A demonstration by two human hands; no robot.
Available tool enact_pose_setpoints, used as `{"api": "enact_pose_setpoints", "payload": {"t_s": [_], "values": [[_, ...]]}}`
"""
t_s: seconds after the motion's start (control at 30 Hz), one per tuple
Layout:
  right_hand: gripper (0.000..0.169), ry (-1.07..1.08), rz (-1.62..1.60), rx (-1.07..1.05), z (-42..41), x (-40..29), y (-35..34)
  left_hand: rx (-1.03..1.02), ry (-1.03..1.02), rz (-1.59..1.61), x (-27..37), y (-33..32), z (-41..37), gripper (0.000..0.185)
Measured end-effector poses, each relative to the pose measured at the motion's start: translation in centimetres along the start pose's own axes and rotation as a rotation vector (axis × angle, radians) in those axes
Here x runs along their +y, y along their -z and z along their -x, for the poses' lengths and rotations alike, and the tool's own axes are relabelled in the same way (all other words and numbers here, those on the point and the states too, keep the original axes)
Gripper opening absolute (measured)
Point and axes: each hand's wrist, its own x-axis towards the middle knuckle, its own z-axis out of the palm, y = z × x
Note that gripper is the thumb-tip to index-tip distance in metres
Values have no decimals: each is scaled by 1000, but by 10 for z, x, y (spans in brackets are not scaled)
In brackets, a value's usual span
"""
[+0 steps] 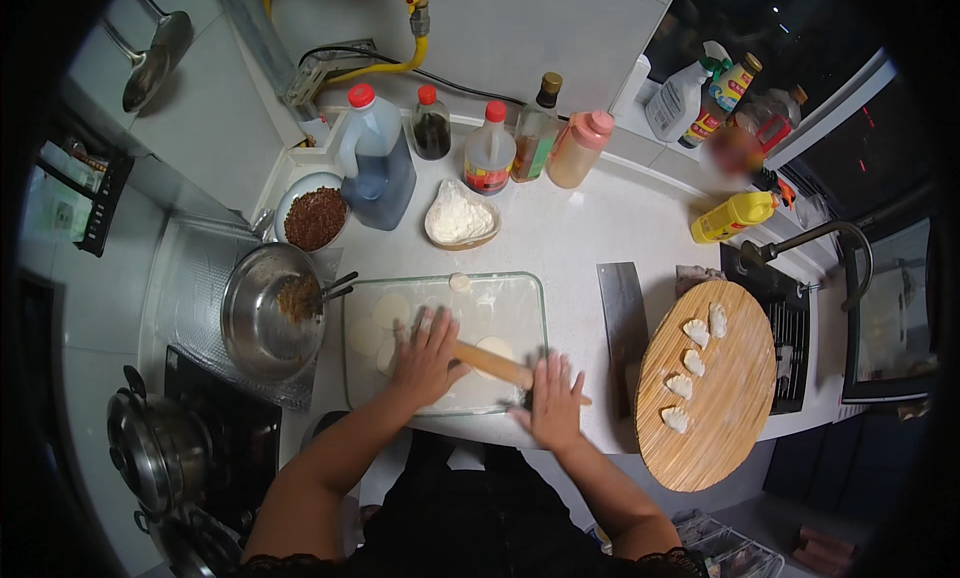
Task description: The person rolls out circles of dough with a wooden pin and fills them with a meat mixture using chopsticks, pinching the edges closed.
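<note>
Both palms press on a wooden rolling pin, fingers stretched out over it. My left hand covers its upper-left end, while my right hand is over the lower-right end, whose tip shows beyond the fingers. A round dough wrapper lies partly beneath the pin. All this is on a floured, green-rimmed rectangular board. Several flat dough wrappers rest on the board's left side, some partly hidden by my left hand. One small dough piece sits by its far edge.
Left stands a steel bowl with filling and utensils, near a bowl of reddish-brown bits. Behind are a flour bowl, a large jug and several bottles. A cleaver and a round slatted tray with several dumplings are right.
</note>
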Motion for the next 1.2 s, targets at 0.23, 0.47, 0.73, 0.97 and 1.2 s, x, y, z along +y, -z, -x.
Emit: {"api": "enact_pose_setpoints", "payload": {"t_s": [0.23,0.47,0.73,0.97,1.2], "values": [[91,79,-13,23,14,15,4,-68,15,3,14,-14,30,81],[77,-18,-3,180,-12,19,-2,88,25,-6,16,-5,-2,78],[63,86,-36,194,31,8,-10,-86,18,-4,20,-4,35,78],[49,-92,-488,335,16,5,3,520,35,262,27,-24,46,73],[49,-326,-767,338,0,10,24,177,141,230,68,-24,6,72]]}}
